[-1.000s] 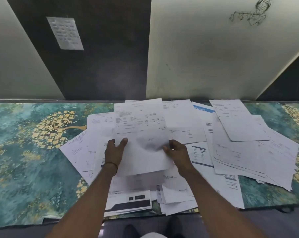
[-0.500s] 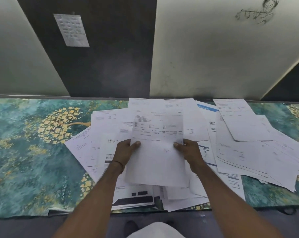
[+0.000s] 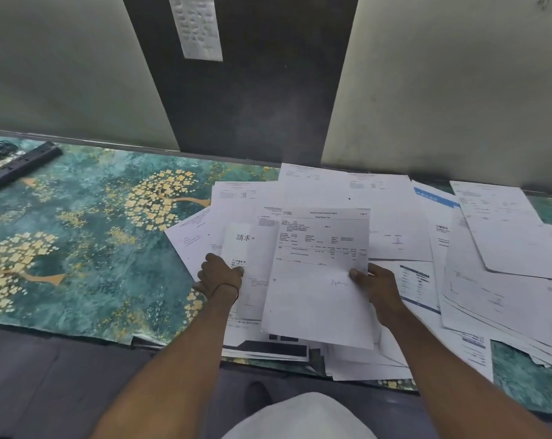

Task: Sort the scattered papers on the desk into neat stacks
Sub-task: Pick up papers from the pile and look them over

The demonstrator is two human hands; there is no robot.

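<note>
**Ana:** What moved?

**Ben:** The left grip (image 3: 219, 275) let go of the sheet (image 3: 319, 280). A moment ago both grips held it. Now only the right grip (image 3: 376, 286) has it. Its thumb is on top and it pinches the right edge. The sheet is lifted over the middle of the pile.

**Ana:** Where did the left one go?

**Ben:** Down to the paper with big letters (image 3: 246, 245), just left of the sheet. Its thumb lies on that paper and its fingers curl by the edge. I cannot tell if it has hold of it.

**Ana:** What does that mean for the job?

**Ben:** I think one sheet is picked and a second may be next. I see no neat stack, so the sorting has only just begun.

**Ana:** Count for me.

**Ben:** There are two grips, and one sheet is in the air. The loose papers (image 3: 505, 280) on the desk (image 3: 94, 248) are more than ten. They lie over each other, so I cannot count them all.

**Ana:** Anything else?

**Ben:** One black plug bar (image 3: 18, 166) lies at the far left of the desk, well apart from the papers. One note (image 3: 198, 26) hangs on the dark wall.
</note>
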